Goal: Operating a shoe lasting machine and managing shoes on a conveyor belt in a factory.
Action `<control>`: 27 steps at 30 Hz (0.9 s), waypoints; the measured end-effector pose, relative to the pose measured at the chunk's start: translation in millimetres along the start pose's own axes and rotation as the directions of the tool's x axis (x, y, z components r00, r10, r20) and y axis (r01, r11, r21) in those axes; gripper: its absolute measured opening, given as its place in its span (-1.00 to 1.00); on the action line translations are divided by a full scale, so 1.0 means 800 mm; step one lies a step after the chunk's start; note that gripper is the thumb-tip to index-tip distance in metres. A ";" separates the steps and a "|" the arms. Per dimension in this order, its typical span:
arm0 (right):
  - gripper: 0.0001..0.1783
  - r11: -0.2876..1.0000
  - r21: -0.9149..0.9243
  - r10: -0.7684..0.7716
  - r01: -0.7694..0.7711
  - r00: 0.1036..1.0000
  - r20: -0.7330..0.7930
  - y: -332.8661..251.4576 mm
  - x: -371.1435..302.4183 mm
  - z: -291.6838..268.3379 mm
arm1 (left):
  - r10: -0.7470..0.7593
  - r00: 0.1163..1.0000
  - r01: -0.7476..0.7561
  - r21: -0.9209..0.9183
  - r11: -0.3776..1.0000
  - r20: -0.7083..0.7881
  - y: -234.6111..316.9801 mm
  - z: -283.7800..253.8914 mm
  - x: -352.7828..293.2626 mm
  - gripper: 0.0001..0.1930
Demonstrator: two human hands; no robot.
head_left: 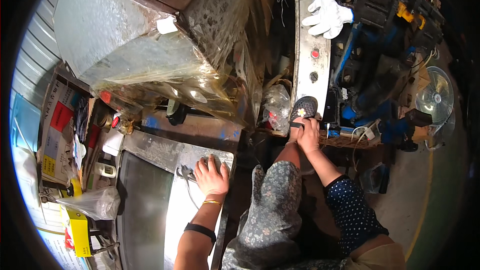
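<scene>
My left hand (212, 175) lies flat with its fingers spread on the corner of a steel worktop (165, 152), next to a small bunch of wires. It holds nothing. A gold bangle and a black band sit on that forearm. My leg, in grey flowered cloth (277, 195), is raised toward a metal panel. My right hand (308, 134) is closed around the heel end of a black perforated sandal (304, 106) with a white flower on it, worn on that foot.
A large metal hood wrapped in clear plastic film (150, 55) hangs over the worktop. The upright steel panel (311, 30) carries a red button (315, 53) and a white glove (327, 16) above. A fan (436, 97) stands at right; a yellow box (79, 230) and plastic bag (95, 202) at left.
</scene>
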State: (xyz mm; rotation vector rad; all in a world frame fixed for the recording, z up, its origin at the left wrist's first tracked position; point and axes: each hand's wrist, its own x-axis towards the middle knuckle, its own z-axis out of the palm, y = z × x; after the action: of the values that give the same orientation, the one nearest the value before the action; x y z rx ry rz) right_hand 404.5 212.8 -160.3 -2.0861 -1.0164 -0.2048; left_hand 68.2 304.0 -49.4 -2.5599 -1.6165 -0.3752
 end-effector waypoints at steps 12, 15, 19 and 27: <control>-0.42 0.992 0.126 0.019 -0.025 0.999 0.044 0.015 0.000 -0.005 | -0.010 1.000 0.010 -0.037 0.999 0.002 -0.002 0.003 0.000 -0.44; -0.46 0.986 0.156 0.049 -0.057 0.997 0.053 -0.001 0.005 -0.010 | -0.020 1.000 0.020 -0.039 0.999 -0.001 -0.005 0.004 -0.002 -0.43; -0.50 0.995 0.090 -0.038 0.038 0.999 -0.001 0.001 0.003 -0.009 | -0.020 1.000 0.020 -0.038 0.999 -0.001 -0.006 0.004 -0.003 -0.43; -0.44 0.998 0.059 0.020 -0.025 0.997 0.078 0.001 0.009 -0.009 | -0.031 0.999 0.031 -0.026 0.999 0.015 -0.004 0.003 -0.002 -0.43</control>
State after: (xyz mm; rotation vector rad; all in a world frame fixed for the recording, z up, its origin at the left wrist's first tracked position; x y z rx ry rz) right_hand 411.2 211.3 -152.6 -2.0642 -1.0320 -0.0815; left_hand 65.3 304.5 -52.3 -2.5654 -1.6688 -0.3828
